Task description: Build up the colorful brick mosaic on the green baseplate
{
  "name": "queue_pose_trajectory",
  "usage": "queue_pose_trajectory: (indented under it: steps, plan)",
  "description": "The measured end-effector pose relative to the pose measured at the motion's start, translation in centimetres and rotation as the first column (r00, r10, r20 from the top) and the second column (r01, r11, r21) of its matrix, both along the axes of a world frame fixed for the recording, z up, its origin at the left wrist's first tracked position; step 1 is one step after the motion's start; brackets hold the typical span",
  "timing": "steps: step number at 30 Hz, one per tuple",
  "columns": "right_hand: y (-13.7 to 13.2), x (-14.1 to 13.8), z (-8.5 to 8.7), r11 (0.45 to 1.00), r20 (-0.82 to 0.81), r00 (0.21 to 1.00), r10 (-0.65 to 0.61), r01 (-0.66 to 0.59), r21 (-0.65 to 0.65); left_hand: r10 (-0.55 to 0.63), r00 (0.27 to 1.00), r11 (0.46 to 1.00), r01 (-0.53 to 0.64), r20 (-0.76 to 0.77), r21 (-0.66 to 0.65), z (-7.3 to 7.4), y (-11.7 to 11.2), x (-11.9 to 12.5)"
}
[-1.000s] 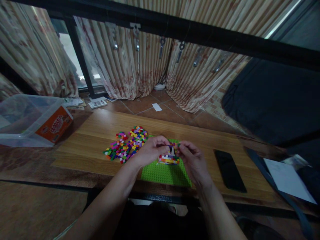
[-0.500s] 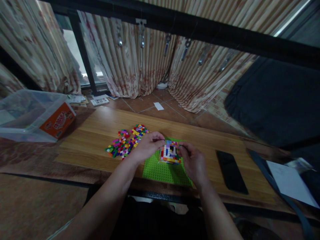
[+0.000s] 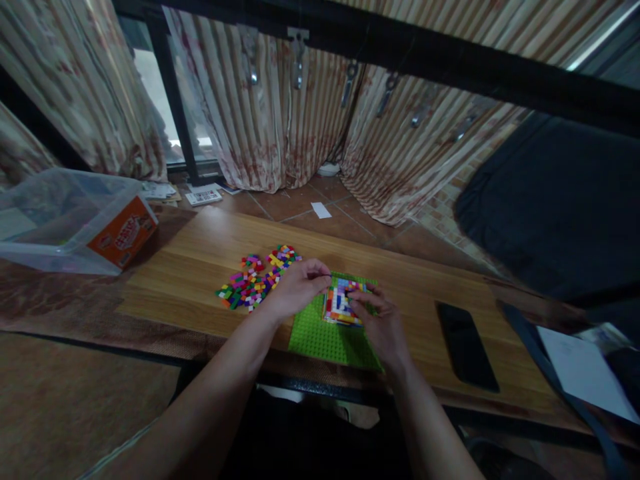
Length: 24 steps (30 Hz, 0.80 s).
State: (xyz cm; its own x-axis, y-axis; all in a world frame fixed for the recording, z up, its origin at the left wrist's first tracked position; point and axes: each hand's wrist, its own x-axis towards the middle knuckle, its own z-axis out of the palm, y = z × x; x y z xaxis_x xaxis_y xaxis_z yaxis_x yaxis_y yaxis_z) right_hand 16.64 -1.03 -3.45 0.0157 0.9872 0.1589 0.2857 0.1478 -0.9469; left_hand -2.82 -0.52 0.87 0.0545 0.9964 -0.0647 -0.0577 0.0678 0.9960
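A small square structure of many-coloured toy bricks (image 3: 340, 305) stands on a green studded baseplate (image 3: 320, 343). Over its right part reaches my right hand (image 3: 383, 320), thumb and fingers pinched together above the top layer; whatever is between the fingertips is too small to make out. At the structure's upper left corner is my left hand (image 3: 303, 287), its thumb and forefinger closed in a pinch, with the contents hidden. Left of that hand, loose bricks (image 3: 245, 288) in many colours lie in a spread heap on the wooden board (image 3: 175, 280).
A clear plastic box (image 3: 65, 223) with an orange label stands at the far left. On the right lie a black phone (image 3: 466, 345), a grey strap (image 3: 540, 353) and a white sheet (image 3: 587, 373). A dark bar (image 3: 380, 43) crosses above, before the curtains (image 3: 280, 127).
My right hand has moved left, from the structure's right edge to over its top. My left hand stays at the upper left corner. The whole view has shifted slightly.
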Motion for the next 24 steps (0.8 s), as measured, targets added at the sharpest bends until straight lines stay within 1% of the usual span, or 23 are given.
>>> queue_pose_trajectory:
  steps: [6,10,19,24]
  plan:
    - [0.02,-0.18,-0.11,0.997,-0.088,0.996,-0.004,-0.003,-0.083,0.018,1.0,1.0,-0.018,-0.019,0.022,-0.19,0.09,-0.1]
    - [0.23,-0.4,-0.23,0.994,-0.158,0.987,-0.032,0.014,-0.111,0.029,0.999,0.999,-0.027,-0.036,0.037,-0.37,0.19,-0.13]
    - [0.09,-0.57,-0.35,0.989,-0.184,0.982,-0.052,0.025,-0.144,0.024,0.998,0.998,-0.02,-0.066,0.052,-0.32,0.11,-0.19]
    - [-0.07,-0.73,-0.77,0.985,-0.222,0.973,-0.066,0.027,-0.172,0.017,0.998,0.998,-0.014,-0.062,0.058,-0.41,0.16,-0.06]
